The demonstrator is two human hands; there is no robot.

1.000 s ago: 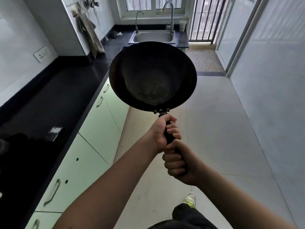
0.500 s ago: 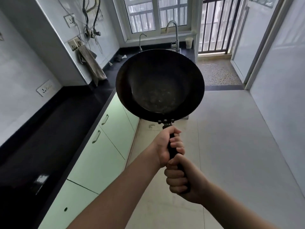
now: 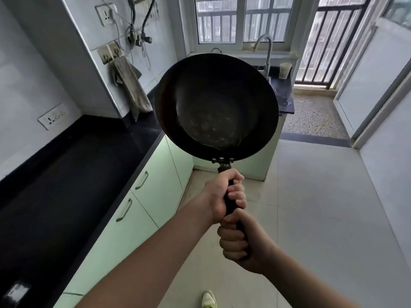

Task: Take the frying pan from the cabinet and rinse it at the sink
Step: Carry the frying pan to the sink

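**Pan in both hands, on the way to the sink**

Each grip is closed around the pan's black handle [image 3: 231, 203]: the left hand [image 3: 222, 196] sits higher, just below the riveted joint, and the right hand [image 3: 239, 238] wraps the handle's lower end, the two fists touching one above the other. Both forearms reach forward from the lower edge of view, the left crossing in from the lower left, the right from the lower right.

The round, dark, worn metal frying pan [image 3: 216, 105] is held up in the air, its inside tilted toward the person, above the pale floor and beside the black stone desk [image 3: 73, 165] with its light green cabinet doors [image 3: 124, 221].

The pan looks to be out of the cabinet and in transit. The curved steel tap [image 3: 265, 48] stands beyond the pan's rim; the sink basin itself is hidden behind it. Next, I judge, the pan must be carried forward, lowered under the tap, and one hand freed to turn on the water.
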